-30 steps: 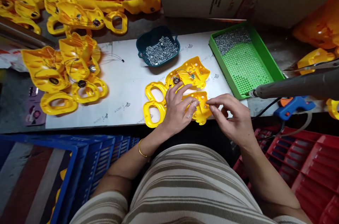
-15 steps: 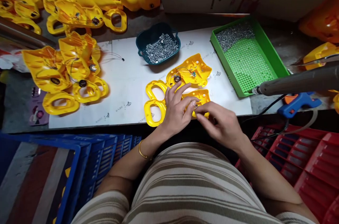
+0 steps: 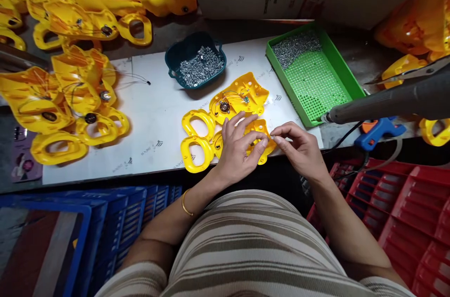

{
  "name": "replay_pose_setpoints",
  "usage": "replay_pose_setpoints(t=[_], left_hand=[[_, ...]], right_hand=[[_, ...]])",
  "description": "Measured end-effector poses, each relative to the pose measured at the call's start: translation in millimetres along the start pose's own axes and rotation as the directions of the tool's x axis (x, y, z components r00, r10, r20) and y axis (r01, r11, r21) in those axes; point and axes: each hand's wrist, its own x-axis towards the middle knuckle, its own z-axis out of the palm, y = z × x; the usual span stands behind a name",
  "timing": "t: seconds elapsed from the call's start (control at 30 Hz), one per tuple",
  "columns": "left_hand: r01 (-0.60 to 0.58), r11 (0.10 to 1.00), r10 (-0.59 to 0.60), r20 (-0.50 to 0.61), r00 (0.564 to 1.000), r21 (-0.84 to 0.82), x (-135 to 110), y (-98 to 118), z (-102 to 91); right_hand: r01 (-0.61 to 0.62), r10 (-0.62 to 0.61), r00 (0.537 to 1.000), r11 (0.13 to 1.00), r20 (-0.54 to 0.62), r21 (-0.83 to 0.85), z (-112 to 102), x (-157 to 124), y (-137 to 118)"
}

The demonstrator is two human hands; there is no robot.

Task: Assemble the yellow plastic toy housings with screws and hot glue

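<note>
Two yellow plastic shell halves with looped handles lie on the white sheet before me. The far shell half (image 3: 255, 90) shows a round dark speaker (image 3: 224, 107), thin wires and a small green circuit board (image 3: 246, 99). Over the near shell half (image 3: 260, 124) rests my left hand (image 3: 239, 149), thumb and index tips brought together, the other fingers stretched out. Whatever sits between those tips is too small to name. At that shell's right edge my right hand (image 3: 302, 152) is closed in a pinch; its contents, if any, I cannot make out.
A dark teal bowl (image 3: 171, 73) of screws and a green perforated tray (image 3: 323, 79) with small metal parts stand behind. Wired yellow shells (image 3: 59, 147) pile up left. A blue glue gun (image 3: 376, 135) lies right. Blue crates (image 3: 116, 222) and red crates (image 3: 393, 217) flank me below.
My right hand has drawn slightly away from my left, to the near shell's right edge. My left hand stays over that shell. The whole view has shifted, moving the scene left.
</note>
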Motion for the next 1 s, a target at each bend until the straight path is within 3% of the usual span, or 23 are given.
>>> replay_pose_setpoints(t=[0.2, 0.3, 0.4, 0.5, 0.57, 0.8, 1.0], left_hand=[[-0.006, 1.0, 0.005, -0.045, 0.999, -0.021, 0, -2, 4.3], [0.001, 0.998, 0.003, -0.07, 0.998, 0.058, 0, -4, 6.6], [0.019, 0.991, -0.009, -0.076, 0.997, 0.135, 0, -5, 8.9], [0.007, 0.986, 0.001, -0.052, 0.999, 0.166, 1, -6, 11.1], [0.003, 0.983, 0.004, -0.038, 0.999, 0.182, 1, -6, 12.4], [0.026, 0.978, -0.028, 0.008, 1.0, 0.209, 5, -4, 13.1], [0.052, 0.977, -0.062, 0.04, 0.997, 0.209, 8, -2, 12.2]], right_hand=[[0.093, -0.092, 0.996, 0.989, 0.017, -0.112, 1, 0, -1], [0.077, -0.09, 0.994, 0.978, -0.059, -0.194, -2, -5, 2], [-0.072, 0.057, 0.992, 0.988, -0.112, -0.14, -4, -13, 9], [-0.213, 0.211, 0.977, 0.977, -0.036, -0.031, -4, -20, 16], [-0.237, 0.237, 0.972, 0.972, 0.005, -0.005, -1, -24, 20], [-0.142, 0.146, 0.986, 0.989, 0.076, -0.047, 3, -28, 30], [-0.133, 0.138, 0.986, 0.99, 0.095, -0.055, 3, -28, 32]])
